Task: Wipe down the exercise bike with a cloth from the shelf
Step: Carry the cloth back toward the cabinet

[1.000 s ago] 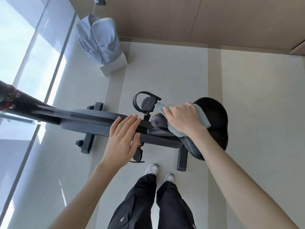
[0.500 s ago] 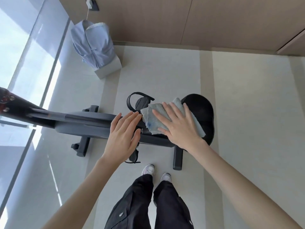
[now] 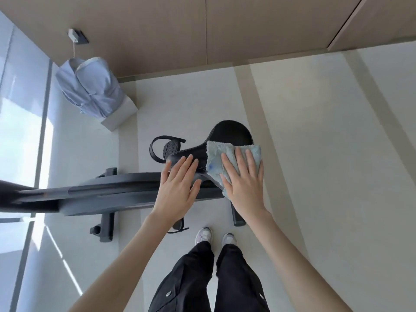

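The dark grey exercise bike [image 3: 108, 194] stands below me on the pale floor, its frame running left to right. Its black saddle [image 3: 231, 134] is at the right end. A light blue cloth [image 3: 216, 158] lies over the near side of the saddle, and my right hand [image 3: 244, 183] presses flat on it with fingers spread. My left hand [image 3: 177, 190] rests flat on the saddle's narrow nose and the frame, holding nothing. A black pedal with a strap [image 3: 166, 148] shows behind the saddle nose.
A light blue bag on a white box [image 3: 94, 93] stands at the back left, by the wooden wall [image 3: 202, 30]. A glass window [image 3: 20, 122] runs down the left. My legs and white shoes [image 3: 216, 236] are just in front of the bike's rear foot [image 3: 237, 215].
My right hand has slid the cloth rightwards along the saddle, from its nose to its wide part, baring the nose. My left hand has shifted right onto the nose.
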A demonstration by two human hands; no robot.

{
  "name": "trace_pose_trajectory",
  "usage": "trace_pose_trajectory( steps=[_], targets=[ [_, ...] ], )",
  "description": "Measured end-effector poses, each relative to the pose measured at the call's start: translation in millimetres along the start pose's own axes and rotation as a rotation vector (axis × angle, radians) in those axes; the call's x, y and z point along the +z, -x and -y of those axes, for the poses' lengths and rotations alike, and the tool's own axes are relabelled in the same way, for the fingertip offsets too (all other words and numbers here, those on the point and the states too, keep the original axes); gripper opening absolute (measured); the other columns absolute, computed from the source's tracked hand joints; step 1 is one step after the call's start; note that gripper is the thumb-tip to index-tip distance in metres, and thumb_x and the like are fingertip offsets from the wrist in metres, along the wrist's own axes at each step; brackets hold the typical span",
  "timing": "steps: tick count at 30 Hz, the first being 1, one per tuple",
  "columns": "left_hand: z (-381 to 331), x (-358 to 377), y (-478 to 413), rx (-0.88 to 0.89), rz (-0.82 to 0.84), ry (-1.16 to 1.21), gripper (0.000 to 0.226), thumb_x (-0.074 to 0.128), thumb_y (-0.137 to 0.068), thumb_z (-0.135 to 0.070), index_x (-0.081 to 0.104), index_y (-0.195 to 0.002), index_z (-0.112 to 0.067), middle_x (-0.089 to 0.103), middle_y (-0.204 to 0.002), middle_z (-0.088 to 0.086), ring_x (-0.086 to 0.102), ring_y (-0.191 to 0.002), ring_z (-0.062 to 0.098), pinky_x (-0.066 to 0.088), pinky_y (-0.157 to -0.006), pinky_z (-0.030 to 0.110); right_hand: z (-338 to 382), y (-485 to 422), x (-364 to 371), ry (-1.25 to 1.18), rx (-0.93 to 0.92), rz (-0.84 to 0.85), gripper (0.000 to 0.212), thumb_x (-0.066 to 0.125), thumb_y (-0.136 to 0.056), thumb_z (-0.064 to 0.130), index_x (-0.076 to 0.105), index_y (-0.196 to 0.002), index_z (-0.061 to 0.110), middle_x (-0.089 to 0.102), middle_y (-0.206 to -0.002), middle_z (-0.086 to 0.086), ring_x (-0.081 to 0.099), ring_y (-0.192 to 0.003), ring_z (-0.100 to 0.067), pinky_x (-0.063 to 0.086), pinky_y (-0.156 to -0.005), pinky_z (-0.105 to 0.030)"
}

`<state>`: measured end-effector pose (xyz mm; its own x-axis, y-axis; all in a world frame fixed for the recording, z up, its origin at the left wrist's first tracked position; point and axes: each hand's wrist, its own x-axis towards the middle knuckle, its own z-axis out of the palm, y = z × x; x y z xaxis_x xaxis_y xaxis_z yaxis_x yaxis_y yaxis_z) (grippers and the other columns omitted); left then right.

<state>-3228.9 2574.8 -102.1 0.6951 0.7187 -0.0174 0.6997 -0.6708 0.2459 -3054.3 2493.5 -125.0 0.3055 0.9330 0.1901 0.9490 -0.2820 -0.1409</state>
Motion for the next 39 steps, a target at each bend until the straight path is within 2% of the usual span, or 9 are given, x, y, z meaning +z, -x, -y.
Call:
trace_pose_trajectory(
  steps=[3,7,11,14,18,23,27,34,39],
  targets=[
    [-1,-2,1,0.004,0.025,-0.029,0.055,0.029,-0.098,-0.038,0.046,-0.139,-0.006,0.044,-0.146,0.010,0.037,-0.138,0.025,0.020,-0.116,0.049,-4,13,-5,-0.044,-0.028,0.047,0.060,0.069,-0.083,0.024,0.047,-0.138,0.018,0.042,-0.144,-0.016,0.035,-0.134,-0.040,0.036,-0.102,-0.058],
    [-5,-12,3,0.015,0.026,-0.028,0.058,0.025,-0.097,-0.039,0.045,-0.140,-0.006,0.042,-0.147,0.010,0.036,-0.138,0.024,0.016,-0.118,0.047,-8,33,-18,-0.090,-0.028,0.100,0.063,0.072,-0.080,0.013,0.047,-0.138,0.012,0.039,-0.144,-0.020,0.032,-0.135,-0.041,0.034,-0.108,-0.051],
    [-23,-21,1,0.097,-0.010,0.044,0.055,0.026,-0.097,-0.036,0.049,-0.136,-0.006,0.045,-0.145,0.010,0.038,-0.137,0.024,0.016,-0.118,0.046,-21,67,-38,-0.273,0.132,0.123,0.055,0.065,-0.084,0.006,0.048,-0.136,0.012,0.040,-0.142,-0.019,0.043,-0.126,-0.037,0.051,-0.094,-0.042],
    [-52,-19,-5,0.229,-0.005,0.091,0.052,0.027,-0.097,-0.034,0.051,-0.134,-0.007,0.048,-0.143,0.009,0.039,-0.136,0.023,0.014,-0.118,0.042,-45,100,-55,-0.302,0.321,0.135,0.047,0.058,-0.088,0.008,0.050,-0.134,0.017,0.040,-0.137,-0.017,0.049,-0.115,-0.033,0.051,-0.090,-0.039],
    [-119,-10,-17,0.505,0.034,0.103,0.048,0.032,-0.096,-0.031,0.055,-0.130,-0.004,0.053,-0.137,0.011,0.047,-0.130,0.027,0.021,-0.114,0.043,-86,154,-91,-0.221,0.552,0.066,0.043,0.061,-0.085,0.006,0.056,-0.126,0.016,0.051,-0.118,-0.014,0.053,-0.100,-0.032,0.052,-0.079,-0.038],
    [-232,-4,-18,0.844,0.025,0.135,0.047,0.037,-0.095,-0.027,0.057,-0.126,0.000,0.056,-0.132,0.016,0.052,-0.124,0.031,0.037,-0.107,0.051,-128,231,-148,-0.118,0.799,-0.047,0.045,0.060,-0.086,0.007,0.053,-0.130,0.015,0.050,-0.118,-0.015,0.050,-0.100,-0.034,0.049,-0.084,-0.042],
    [-328,-8,0,1.048,-0.028,0.171,0.046,0.039,-0.093,-0.026,0.058,-0.125,0.001,0.058,-0.130,0.016,0.054,-0.122,0.031,0.039,-0.105,0.052,-145,288,-204,-0.049,0.953,-0.230,0.047,0.071,-0.074,-0.003,0.061,-0.120,0.003,0.057,-0.106,-0.024,0.056,-0.087,-0.043,0.051,-0.079,-0.045],
    [-475,-29,54,1.267,-0.098,0.248,0.050,0.037,-0.093,-0.030,0.056,-0.128,0.000,0.056,-0.134,0.014,0.052,-0.125,0.028,0.036,-0.108,0.049,-180,383,-293,0.142,1.106,-0.517,0.046,0.067,-0.080,-0.003,0.058,-0.125,0.005,0.057,-0.111,-0.024,0.055,-0.090,-0.041,0.052,-0.076,-0.045],
    [-550,-46,88,1.337,-0.129,0.330,0.053,0.034,-0.093,-0.032,0.052,-0.131,0.001,0.054,-0.135,0.016,0.050,-0.127,0.028,0.033,-0.110,0.048,-204,427,-341,0.279,1.160,-0.623,0.045,0.064,-0.083,0.000,0.056,-0.127,0.005,0.057,-0.109,-0.024,0.055,-0.091,-0.041,0.053,-0.073,-0.046]
  ],
)
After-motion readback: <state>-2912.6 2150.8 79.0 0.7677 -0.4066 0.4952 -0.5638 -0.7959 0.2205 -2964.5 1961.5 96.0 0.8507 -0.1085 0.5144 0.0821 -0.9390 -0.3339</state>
